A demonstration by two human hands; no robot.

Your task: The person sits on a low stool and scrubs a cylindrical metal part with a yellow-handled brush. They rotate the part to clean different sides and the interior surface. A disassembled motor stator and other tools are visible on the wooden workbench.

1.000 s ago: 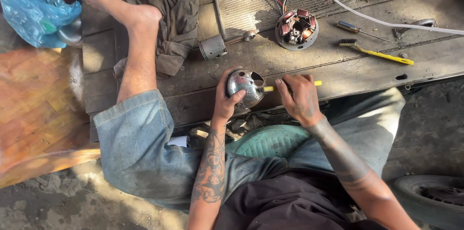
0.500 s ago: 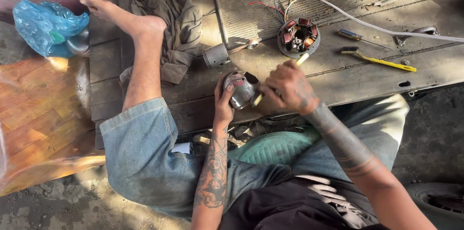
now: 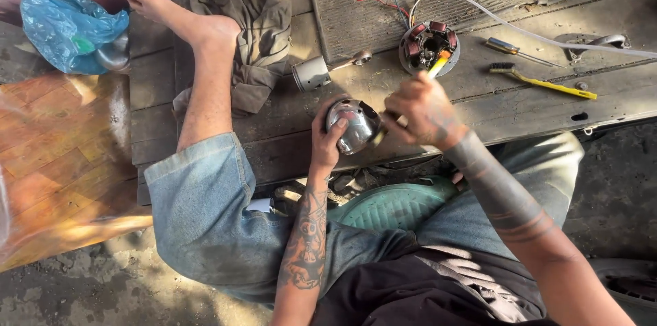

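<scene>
Over the wooden platform [image 3: 520, 103]: left hand [image 3: 327, 141] cupping shiny metal bowl-shaped part [image 3: 352, 124]; right hand [image 3: 421, 110] fisted on yellow-handled tool [image 3: 438, 66], tip probably inside part. Far left, crumpled blue plastic bag [image 3: 65, 28]; stator coil [image 3: 429, 45] just beyond.

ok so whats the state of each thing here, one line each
shiny metal cup: tilted, held by left hand
yellow-handled tool: in right hand, working end hidden at the cup
grey piston: lying on its side on the planks
coil plate: flat, wires loose
yellow brush: lying untouched
screwdriver: lying untouched
grey rag: crumpled
blue bag: bunched up
</scene>
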